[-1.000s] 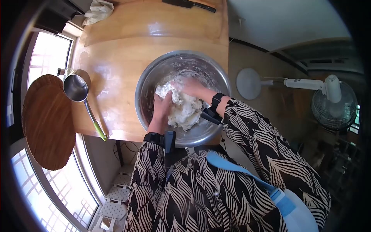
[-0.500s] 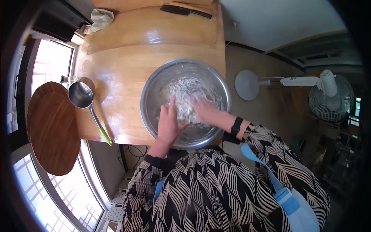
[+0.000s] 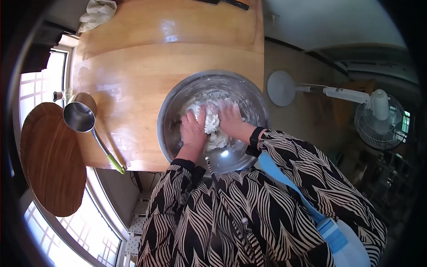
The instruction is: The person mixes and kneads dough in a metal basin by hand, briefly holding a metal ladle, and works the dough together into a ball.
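The bench fills the upper middle of the frame, a pale wooden top with a flour haze on its left part; its far edge is cut off by the top of the frame. At the left edge a round dark board lies against the window, partly lost in the lens rim. On the right, a fan lies on its side on the floor, its cage dim in shadow. A steel bowl sits at the near edge of the bench, centre frame, its near rim hidden behind the patterned sleeves. Inside it lies the dough, a ragged white lump, mostly covered. A ladle with a green-tipped handle rests at the left of the bench. A crumpled cloth and a dark knife sit at the top edge, both cut off. The left hand and right hand lie side by side on the dough, fingers spread wide and pressing down, gripping nothing; the palms are hidden.
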A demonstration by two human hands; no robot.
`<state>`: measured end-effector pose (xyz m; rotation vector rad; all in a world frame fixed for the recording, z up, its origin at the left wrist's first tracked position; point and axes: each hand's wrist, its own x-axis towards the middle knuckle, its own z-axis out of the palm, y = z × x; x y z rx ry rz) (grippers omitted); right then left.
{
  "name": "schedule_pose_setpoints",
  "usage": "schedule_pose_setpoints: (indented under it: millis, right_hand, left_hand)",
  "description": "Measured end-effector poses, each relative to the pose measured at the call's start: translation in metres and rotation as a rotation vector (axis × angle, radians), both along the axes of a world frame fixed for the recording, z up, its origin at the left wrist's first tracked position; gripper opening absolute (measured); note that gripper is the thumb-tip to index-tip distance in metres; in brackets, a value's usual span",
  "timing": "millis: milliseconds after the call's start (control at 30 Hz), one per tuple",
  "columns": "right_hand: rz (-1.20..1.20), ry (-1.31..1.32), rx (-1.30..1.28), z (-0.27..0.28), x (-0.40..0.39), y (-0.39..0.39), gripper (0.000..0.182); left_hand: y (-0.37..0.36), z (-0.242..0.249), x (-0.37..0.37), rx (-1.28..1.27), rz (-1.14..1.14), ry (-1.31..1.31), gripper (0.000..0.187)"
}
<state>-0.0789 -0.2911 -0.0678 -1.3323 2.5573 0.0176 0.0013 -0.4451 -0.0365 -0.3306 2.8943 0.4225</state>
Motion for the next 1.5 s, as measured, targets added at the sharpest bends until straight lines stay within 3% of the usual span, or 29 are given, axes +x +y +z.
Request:
schedule_pose_setpoints:
  millis: [100,200,233,333,367,467,500,600,733,833,933,967,1067,1133,1167,1267,1300,1400,1433,1500]
  right_hand:
    - [0.031,0.084,-0.059,-0.008,-0.018,-0.007,0.058]
    - [-0.115,-0.279,-0.048,0.023,-0.046,-0.028,0.058]
    - [-0.148,-0.331,-0.004,0.016,-0.051,-0.033,0.064]
    - [-0.023,-0.543,-0.105,0.068,-0.057,-0.025,0.08]
    - [-0.043,-0.597,-0.182,0.076,-0.058,-0.016,0.093]
    - [-0.3,-0.555,-0.442,0.078,-0.06,0.018,0.086]
    - [-0.634,-0.729,-0.57,0.029,-0.058,0.029,0.083]
    - [-0.779,-0.831,-0.496,0.022,-0.059,-0.001,0.083]
    - [-0.609,-0.666,-0.229,0.044,-0.068,-0.038,0.081]
    - [-0.446,-0.817,-0.247,0.041,-0.079,-0.062,0.07]
    - [-0.361,-1.341,-0.272,0.072,-0.084,-0.061,0.064]
    - [-0.262,-1.341,-0.36,0.064,-0.083,-0.055,0.066]
    - [-0.014,-0.968,-0.387,0.082,-0.067,-0.03,0.073]
    - [0.063,-0.717,-0.301,0.097,-0.043,-0.011,0.081]
    - [0.038,-0.652,-0.308,0.108,-0.028,-0.002,0.08]
    - [-0.027,-0.474,-0.272,0.091,0.024,0.022,0.087]
    - [-0.034,-0.428,-0.242,0.076,0.037,0.027,0.089]
    - [-0.029,-0.257,-0.143,0.049,0.057,0.035,0.08]
    - [0.0,-0.143,-0.133,0.029,0.064,0.038,0.075]
    - [0.03,-0.006,-0.14,0.019,0.06,0.031,0.069]
  left_hand:
    - [-0.008,-0.005,-0.016,0.016,0.071,-0.025,0.08]
    - [-0.017,0.013,-0.034,0.159,0.118,-0.179,0.089]
    - [-0.021,0.015,-0.039,0.218,0.134,-0.255,0.101]
    - [-0.019,0.044,-0.019,0.299,0.155,-0.159,0.103]
    - [-0.022,0.066,-0.007,0.437,0.142,-0.142,0.105]
    - [-0.026,0.043,0.033,0.264,0.217,0.386,0.103]
    - [-0.018,0.049,0.038,0.563,0.487,0.379,0.098]
    - [-0.016,-0.019,0.036,0.73,0.634,0.313,0.094]
    - [-0.031,-0.004,0.002,0.872,0.573,0.153,0.09]
    - [-0.037,-0.013,-0.006,1.309,0.507,0.249,0.087]
    - [-0.038,-0.013,0.0,1.139,0.391,0.383,0.089]
    - [-0.036,-0.01,0.008,1.035,0.372,0.38,0.092]
    - [-0.016,0.029,0.027,0.63,0.186,0.355,0.102]
    - [-0.004,0.061,0.038,0.703,0.202,0.341,0.109]
    - [0.002,0.073,0.041,0.742,0.213,0.333,0.113]
    - [0.015,0.088,0.048,0.352,0.092,0.118,0.12]
    - [0.023,0.081,0.052,0.235,0.001,0.13,0.1]
    - [0.04,0.02,0.065,-0.144,-0.085,0.152,0.078]
    - [0.043,0.01,0.069,-0.077,-0.046,0.155,0.068]
    - [0.038,-0.001,0.065,-0.07,-0.025,0.114,0.07]
